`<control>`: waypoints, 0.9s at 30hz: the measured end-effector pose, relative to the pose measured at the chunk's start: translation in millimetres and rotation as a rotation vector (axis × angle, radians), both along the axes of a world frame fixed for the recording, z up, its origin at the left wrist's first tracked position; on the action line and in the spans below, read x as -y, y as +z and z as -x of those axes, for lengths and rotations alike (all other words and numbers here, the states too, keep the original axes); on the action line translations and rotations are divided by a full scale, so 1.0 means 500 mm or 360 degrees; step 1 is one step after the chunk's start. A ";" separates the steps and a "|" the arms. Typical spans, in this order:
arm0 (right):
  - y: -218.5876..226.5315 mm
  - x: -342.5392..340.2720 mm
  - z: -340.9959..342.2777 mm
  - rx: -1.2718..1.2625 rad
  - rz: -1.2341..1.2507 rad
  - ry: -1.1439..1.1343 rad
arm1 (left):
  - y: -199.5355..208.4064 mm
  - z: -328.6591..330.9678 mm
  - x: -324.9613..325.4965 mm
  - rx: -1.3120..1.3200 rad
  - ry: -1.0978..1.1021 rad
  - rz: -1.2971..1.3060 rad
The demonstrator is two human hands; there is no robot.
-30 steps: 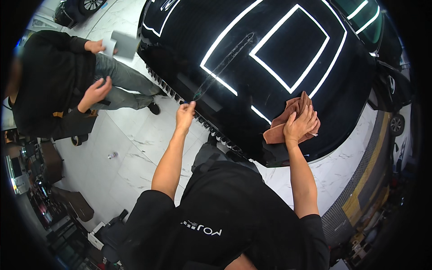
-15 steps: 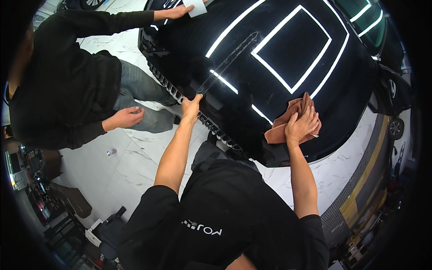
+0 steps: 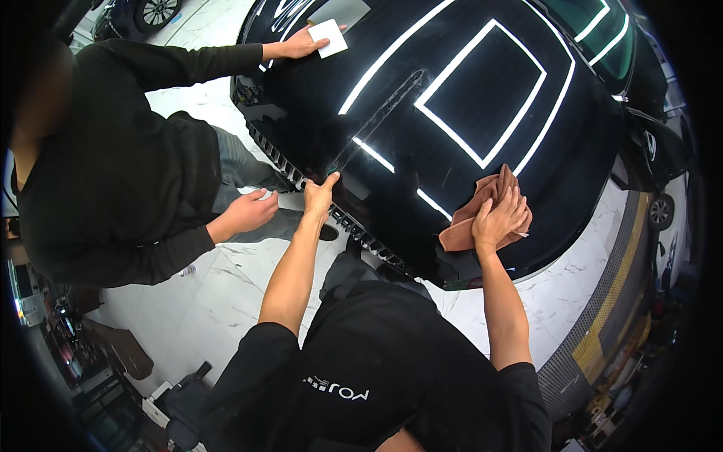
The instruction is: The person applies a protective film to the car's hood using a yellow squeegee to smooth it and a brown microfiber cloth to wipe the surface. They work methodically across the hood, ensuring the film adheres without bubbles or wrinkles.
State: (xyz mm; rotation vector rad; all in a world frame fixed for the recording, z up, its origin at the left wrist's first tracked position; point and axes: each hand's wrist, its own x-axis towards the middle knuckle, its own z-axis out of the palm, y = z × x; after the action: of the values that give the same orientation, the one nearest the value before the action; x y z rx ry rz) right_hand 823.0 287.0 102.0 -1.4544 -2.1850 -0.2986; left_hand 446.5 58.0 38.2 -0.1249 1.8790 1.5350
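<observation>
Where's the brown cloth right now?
In the head view, right of centre: the brown cloth lies on the black car hood, under the right hand.

We're in a car workshop, detailing-bay type by the look.
We see a black car hood (image 3: 450, 167) mirroring bright light strips, one vehicle wheel (image 3: 158, 10) top left, another wheel (image 3: 661, 212) far right, marble-look floor tiles (image 3: 197, 310), dark floor grating (image 3: 561, 369) with a yellow band (image 3: 590, 355), plus blurred gear (image 3: 68, 354) at left.
</observation>
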 end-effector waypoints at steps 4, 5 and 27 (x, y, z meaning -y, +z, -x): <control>-0.004 -0.004 0.005 -0.0007 -0.0019 0.0018 | -0.029 0.007 0.003 -0.0107 -0.0019 0.0134; -0.004 -0.002 0.004 -0.0005 -0.0016 0.0015 | -0.034 0.012 0.005 -0.0121 -0.0045 0.0190; -0.012 -0.006 -0.001 0.0043 -0.0036 0.0014 | -0.049 -0.056 -0.018 -0.0680 0.0102 0.0427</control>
State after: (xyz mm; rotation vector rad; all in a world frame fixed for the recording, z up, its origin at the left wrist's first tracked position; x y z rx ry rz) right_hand 823.3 289.8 96.1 -1.4361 -2.2018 -0.3405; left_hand 474.3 66.8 13.7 0.0263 2.4366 1.4242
